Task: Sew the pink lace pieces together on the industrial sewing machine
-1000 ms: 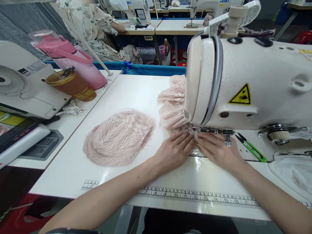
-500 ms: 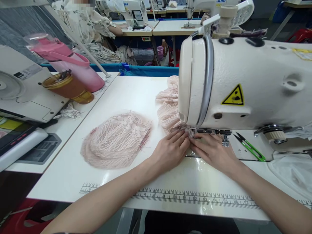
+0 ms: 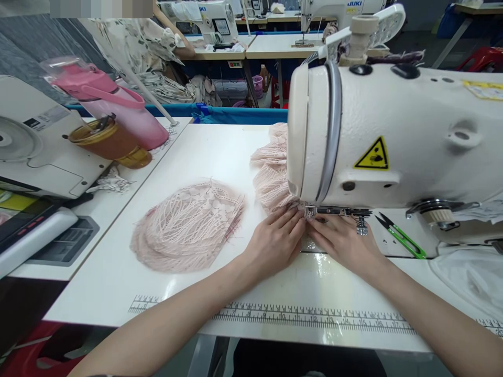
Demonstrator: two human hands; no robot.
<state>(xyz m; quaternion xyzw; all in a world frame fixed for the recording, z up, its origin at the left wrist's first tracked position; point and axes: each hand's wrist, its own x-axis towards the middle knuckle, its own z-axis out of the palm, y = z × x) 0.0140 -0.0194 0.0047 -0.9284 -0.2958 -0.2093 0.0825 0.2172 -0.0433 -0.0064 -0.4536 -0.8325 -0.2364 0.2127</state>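
Note:
Gathered pale pink lace [image 3: 271, 178] runs from behind the white sewing machine [image 3: 408, 120] down to its presser foot [image 3: 310, 211]. My left hand [image 3: 275, 238] is closed on the near end of this lace, fingers pressed together just left of the foot. On the other side, my right hand [image 3: 348, 238] holds the lace edge by the foot, its fingertips partly hidden beneath the metal attachment. The two thumbs almost meet in front of the needle area. A stack of pink lace pieces [image 3: 188, 225] lies flat to the left.
Green-handled thread snips [image 3: 403, 238] lie right of my right hand. White fabric [image 3: 471, 277] sits at the right edge. A pink bottle [image 3: 113, 102] and a brown cup [image 3: 110, 141] stand at left. A ruler strip [image 3: 314, 318] marks the front. Another person [image 3: 141, 47] sits beyond.
My hands and the lace stay almost in place at the presser foot. The view shifts slightly, and the person beyond has moved an arm.

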